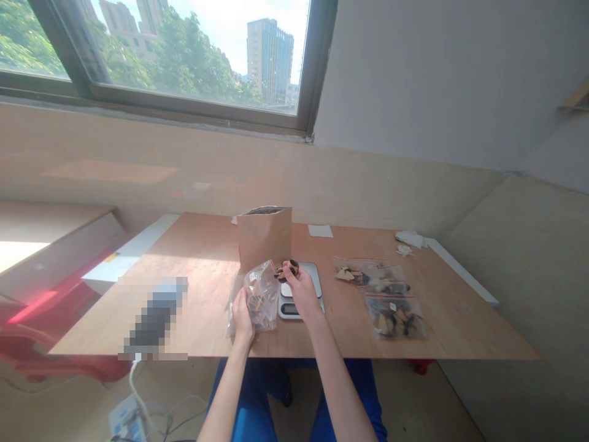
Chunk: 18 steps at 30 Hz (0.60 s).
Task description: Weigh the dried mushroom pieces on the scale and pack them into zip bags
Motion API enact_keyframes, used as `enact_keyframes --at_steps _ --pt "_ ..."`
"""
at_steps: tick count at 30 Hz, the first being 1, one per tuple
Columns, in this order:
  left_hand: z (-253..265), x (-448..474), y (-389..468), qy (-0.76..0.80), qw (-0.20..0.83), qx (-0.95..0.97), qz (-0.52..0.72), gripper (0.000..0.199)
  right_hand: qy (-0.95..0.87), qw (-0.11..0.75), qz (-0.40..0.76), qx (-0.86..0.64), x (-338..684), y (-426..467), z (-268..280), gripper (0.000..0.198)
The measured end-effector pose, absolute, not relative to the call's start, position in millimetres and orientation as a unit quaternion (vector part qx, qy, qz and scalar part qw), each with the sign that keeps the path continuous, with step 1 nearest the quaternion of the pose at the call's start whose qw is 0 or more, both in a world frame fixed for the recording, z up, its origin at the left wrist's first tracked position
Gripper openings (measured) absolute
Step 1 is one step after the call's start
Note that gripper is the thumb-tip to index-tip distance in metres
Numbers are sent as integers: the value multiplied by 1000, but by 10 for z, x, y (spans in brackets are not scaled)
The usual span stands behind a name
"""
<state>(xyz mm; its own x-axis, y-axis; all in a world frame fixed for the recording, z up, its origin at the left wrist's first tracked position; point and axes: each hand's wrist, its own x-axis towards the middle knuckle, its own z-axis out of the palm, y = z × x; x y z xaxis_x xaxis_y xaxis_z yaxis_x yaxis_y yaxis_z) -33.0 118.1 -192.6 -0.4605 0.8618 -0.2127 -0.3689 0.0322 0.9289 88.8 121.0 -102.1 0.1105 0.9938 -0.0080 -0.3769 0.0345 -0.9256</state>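
My left hand (242, 316) grips the left side of a clear plastic zip bag (263, 301) with brownish pieces inside. In my right hand (298, 288) are a few dark-and-tan dried pieces (289, 269), perhaps dried mushroom slices, pinched between thumb and fingers. That hand is above a kitchen scale (313, 282) with a pale platform and a small display (289, 309) at its front; the digits are too small to read. Just behind the bag stands an upright brown paper bag (264, 239), its top open.
To the right lie several clear zip bags (398, 319) of similar dark and tan pieces. A white paper (321, 231) is near the wall, with scraps (408, 239) at the back right. At the left are a blurred-out object (156, 316), a white cable (134, 380) and a red stool (50, 350).
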Motion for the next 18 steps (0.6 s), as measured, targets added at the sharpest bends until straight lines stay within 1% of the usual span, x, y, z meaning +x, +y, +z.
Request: enact_keyframes --at_steps 3,9,13,16,18 --pt "-1956 -326 1189 526 479 213 670 31 -388 646 510 -415 890 1467 -813 40" --pt "-1897 -325 1166 529 468 260 658 29 -519 681 335 -394 822 2189 -189 37" --pt "-1902 -325 1167 527 466 283 652 32 -585 649 274 -402 740 2571 -6 30" --pt "-1929 -327 1177 520 459 299 656 34 -624 607 221 -439 705 2715 -60 23" --pt "-1937 -330 1180 516 454 313 656 34 -647 581 187 -457 701 2748 -141 21"
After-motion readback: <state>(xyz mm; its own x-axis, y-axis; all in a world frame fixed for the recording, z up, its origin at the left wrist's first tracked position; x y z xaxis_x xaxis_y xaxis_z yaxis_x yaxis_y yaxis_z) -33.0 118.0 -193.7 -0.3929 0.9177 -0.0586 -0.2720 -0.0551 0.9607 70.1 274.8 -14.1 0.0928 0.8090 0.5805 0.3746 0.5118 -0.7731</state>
